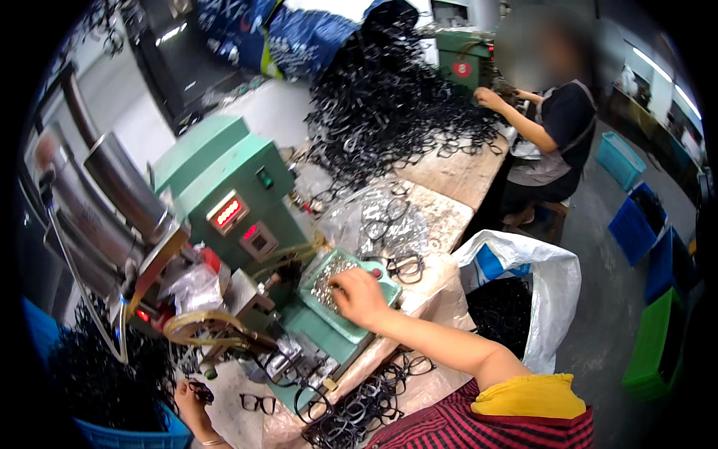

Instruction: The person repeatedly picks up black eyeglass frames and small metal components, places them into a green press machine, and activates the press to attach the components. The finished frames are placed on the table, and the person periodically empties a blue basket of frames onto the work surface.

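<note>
My right hand [360, 297] reaches into a green tray [345, 323] of small shiny metal parts [327, 280] on the machine. Its fingers are bent together among the parts; what they pinch is too small to make out. Low at the left, my left hand [192, 408] grips a dark eyeglass frame [200, 391]. Another black eyeglass frame [258, 404] lies on the table just right of that hand. Between my hands stands the green machine [224, 176] with red lit displays. A black frame [310, 404] rests by its metal fixture [293, 359].
Several black frames [366, 408] are heaped at the table's near edge. A large pile of frames [389, 105] covers the far table. Left is a blue basket [134, 438] of dark frames; right, a white sack [557, 299]. A co-worker [565, 120] sits at another green machine [458, 56].
</note>
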